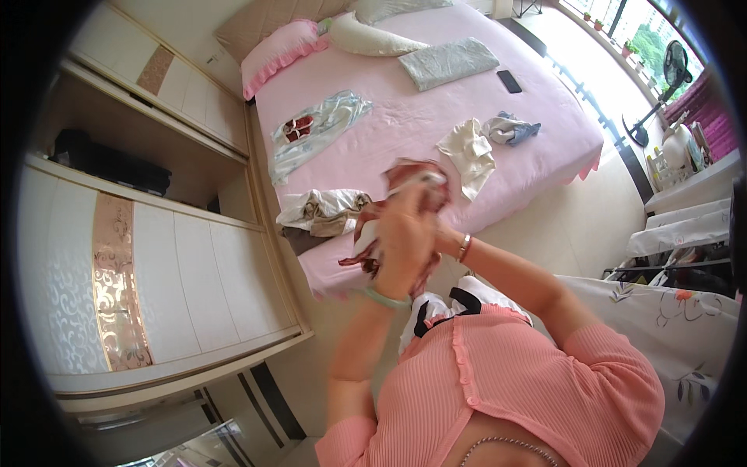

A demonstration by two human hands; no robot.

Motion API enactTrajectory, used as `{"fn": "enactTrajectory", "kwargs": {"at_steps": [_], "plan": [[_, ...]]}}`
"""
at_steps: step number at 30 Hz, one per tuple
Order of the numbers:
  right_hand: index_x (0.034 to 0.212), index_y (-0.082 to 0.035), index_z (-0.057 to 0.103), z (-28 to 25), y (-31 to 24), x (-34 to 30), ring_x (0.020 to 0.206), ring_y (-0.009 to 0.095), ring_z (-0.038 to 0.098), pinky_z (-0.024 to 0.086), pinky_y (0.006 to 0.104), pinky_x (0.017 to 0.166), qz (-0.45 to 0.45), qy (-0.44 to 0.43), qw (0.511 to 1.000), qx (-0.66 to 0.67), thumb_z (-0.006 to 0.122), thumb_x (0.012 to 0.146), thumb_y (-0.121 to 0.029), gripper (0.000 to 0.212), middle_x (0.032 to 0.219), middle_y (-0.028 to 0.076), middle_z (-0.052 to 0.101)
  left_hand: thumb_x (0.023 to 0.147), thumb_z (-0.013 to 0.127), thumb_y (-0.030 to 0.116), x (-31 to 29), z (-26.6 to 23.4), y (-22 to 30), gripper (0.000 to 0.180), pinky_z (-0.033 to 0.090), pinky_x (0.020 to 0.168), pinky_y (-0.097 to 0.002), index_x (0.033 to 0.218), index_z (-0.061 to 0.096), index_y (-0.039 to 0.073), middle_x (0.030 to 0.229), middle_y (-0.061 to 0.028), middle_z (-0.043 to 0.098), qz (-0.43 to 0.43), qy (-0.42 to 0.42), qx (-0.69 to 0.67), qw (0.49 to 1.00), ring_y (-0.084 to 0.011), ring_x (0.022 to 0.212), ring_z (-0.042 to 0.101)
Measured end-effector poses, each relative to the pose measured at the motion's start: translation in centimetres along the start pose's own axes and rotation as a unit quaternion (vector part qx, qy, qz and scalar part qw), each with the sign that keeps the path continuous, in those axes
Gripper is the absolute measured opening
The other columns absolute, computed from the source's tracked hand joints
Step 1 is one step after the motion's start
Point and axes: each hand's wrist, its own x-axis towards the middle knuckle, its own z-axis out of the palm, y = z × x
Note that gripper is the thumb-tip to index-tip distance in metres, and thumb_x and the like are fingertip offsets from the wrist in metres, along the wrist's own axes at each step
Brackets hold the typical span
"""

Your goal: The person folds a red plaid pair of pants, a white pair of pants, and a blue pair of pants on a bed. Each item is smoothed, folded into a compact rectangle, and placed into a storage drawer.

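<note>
Two hands come together over the near edge of the pink-covered bed [537, 175], with a red-and-white cloth [418, 173] bunched between them, raised in front of the person's body. The left hand [405, 237] is on top, its grip apparently closed on the cloth, though blur softens the fingers; the right hand [445, 237] is mostly hidden behind it, so I cannot tell how its grip stands. Loose folds stick out past the left hand toward the bed and hang below the wrists. If one grip slackened while the other pulled, those folds could slip free and fall to the floor [545, 237] between person and bed. A trailing end could also sweep across the white-and-tan pile [327, 214] just beyond it and drag that pile out of shape. The green bangle [387, 298] and the silver bracelet [464, 247] might snag thin fabric if it rode up the wrists. The cream garment [468, 152] lies to the right, apart from the hands.
</note>
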Motion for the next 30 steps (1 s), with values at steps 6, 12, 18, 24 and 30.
{"fn": "enactTrajectory", "kwargs": {"at_steps": [6, 12, 18, 24, 30], "plan": [[0.108, -0.001, 0.061, -2.6, 0.8, -6.0, 0.093, 0.022, 0.061, 0.050, 0.0342, 0.082, -0.053, -0.041, 0.997, -0.029, 0.060, 0.089, -0.009, 0.020, 0.099, 0.011, 0.065, 0.080, 0.057, -0.007, -4.1, 0.5, 10.7, 0.034, 0.051, 0.077, -0.0287, 0.112, 0.064, 0.001, 0.088, -0.0128, 0.068, -0.080, -0.369, -0.396, 0.837, -0.0211, 0.079, 0.065], [0.110, -0.003, 0.060, -4.1, -1.7, -8.5, 0.093, 0.022, 0.061, 0.050, 0.0344, 0.082, -0.127, 0.033, 0.987, -0.092, 0.060, 0.089, -0.012, 0.023, 0.101, 0.011, 0.065, 0.081, 0.069, 0.003, -1.7, -1.4, 3.3, 0.044, 0.051, 0.071, -0.0330, 0.122, 0.052, 0.002, 0.117, -0.0184, 0.054, -0.018, -0.018, -0.037, 0.999, -0.0269, 0.091, 0.061], [0.112, -0.004, 0.060, -4.3, -3.4, -1.6, 0.094, 0.023, 0.061, 0.050, 0.0347, 0.082, -0.211, 0.139, 0.955, -0.158, 0.060, 0.089, -0.015, 0.025, 0.102, 0.010, 0.065, 0.082, 0.062, -0.005, -1.5, 0.5, -0.6, 0.018, 0.051, 0.068, -0.0294, 0.099, 0.058, -0.003, 0.084, -0.0117, 0.065, -0.159, -0.110, -0.238, 0.952, -0.0168, 0.075, 0.064], [0.114, -0.006, 0.060, -2.4, -1.0, -4.6, 0.095, 0.023, 0.062, 0.050, 0.0350, 0.082, -0.155, 0.034, 0.982, -0.099, 0.061, 0.089, -0.018, 0.028, 0.104, 0.010, 0.065, 0.077, 0.067, 0.000, -4.3, -0.4, 7.7, 0.020, 0.048, 0.075, -0.0327, 0.097, 0.064, 0.000, 0.085, -0.0140, 0.063, -0.055, -0.477, -0.354, 0.802, -0.0199, 0.081, 0.061], [0.116, -0.007, 0.060, -6.8, -2.6, -4.6, 0.096, 0.023, 0.062, 0.051, 0.0353, 0.082, -0.162, 0.105, 0.975, -0.110, 0.061, 0.089, -0.021, 0.030, 0.106, 0.009, 0.065, 0.079, 0.061, -0.007, 2.1, 1.3, -0.3, 0.025, 0.049, 0.081, -0.0377, 0.103, 0.061, 0.001, 0.094, -0.0153, 0.063, -0.040, -0.023, -0.032, 0.998, -0.0333, 0.095, 0.060]]}}
